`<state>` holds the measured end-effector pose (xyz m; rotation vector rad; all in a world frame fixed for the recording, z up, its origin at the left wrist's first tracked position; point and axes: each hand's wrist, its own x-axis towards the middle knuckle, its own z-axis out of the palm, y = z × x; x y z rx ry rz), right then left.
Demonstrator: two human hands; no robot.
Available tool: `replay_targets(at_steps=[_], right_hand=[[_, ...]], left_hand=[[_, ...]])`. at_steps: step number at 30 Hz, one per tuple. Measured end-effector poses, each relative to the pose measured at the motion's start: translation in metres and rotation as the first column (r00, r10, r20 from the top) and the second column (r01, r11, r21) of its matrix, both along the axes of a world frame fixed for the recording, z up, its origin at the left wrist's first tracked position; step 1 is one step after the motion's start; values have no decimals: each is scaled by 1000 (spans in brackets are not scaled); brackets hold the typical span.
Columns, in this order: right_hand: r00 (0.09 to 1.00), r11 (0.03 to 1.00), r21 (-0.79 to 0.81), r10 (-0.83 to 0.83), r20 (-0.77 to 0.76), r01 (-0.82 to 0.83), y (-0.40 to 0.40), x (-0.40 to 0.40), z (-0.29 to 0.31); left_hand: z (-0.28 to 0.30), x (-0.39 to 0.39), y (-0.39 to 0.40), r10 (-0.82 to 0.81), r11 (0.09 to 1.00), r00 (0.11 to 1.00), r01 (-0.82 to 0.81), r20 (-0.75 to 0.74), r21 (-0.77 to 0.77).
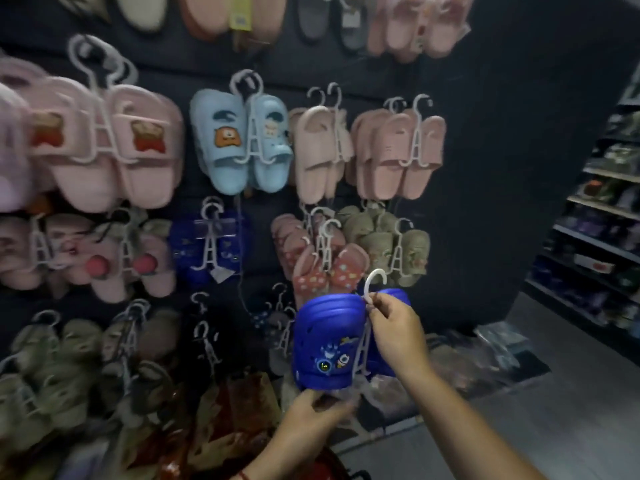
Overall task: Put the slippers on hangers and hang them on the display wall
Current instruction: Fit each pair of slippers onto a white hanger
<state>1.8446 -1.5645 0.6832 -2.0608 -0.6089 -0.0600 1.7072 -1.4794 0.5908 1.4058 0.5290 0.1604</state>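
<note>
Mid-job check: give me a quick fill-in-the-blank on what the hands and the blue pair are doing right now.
1. The right hand pinches the white ____ just below its hook.
2. The blue slippers on it are held in front of the display wall, not yet ____ on it.
3. The left hand grips the pair from ____.
4. Directly above the pair hang red slippers with a ____ pattern.

Missing words: hanger; hung; below; spotted

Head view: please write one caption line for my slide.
Right hand pinches white hanger of blue slippers; left hand supports them.
</note>
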Motion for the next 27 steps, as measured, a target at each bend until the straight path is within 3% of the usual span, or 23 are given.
replay_targets(at_steps=[3, 6, 9, 13, 15, 20, 27], right_hand=[[996, 996, 27, 89, 27, -90, 18, -7, -1], [990, 988, 82, 136, -29, -133, 37, -13, -6], [981, 979, 96, 185, -59, -179, 60, -16, -10], [963, 961, 100, 265, -50, -259, 96, -27, -11], [948, 947, 89, 315, -45, -310, 117, -32, -12], [933, 933, 71, 357, -52, -353, 174, -45, -19], [917, 933, 66, 359, -175, -353, 245, -50, -28]], left_hand=[[3, -22, 19, -29, 985, 996, 42, -80, 165], [16, -41, 48, 10, 954, 970, 64, -244, 293], [35, -62, 80, 41, 916, 951, 86, -306, 391], [46, -81, 132, 301, 830, 944, -189, -136, 525], [45, -85, 155, 351, 806, 935, -276, -48, 523], [45, -82, 187, 247, 806, 966, -250, 79, 536], [37, -79, 244, 305, 723, 952, -241, 14, 648]])
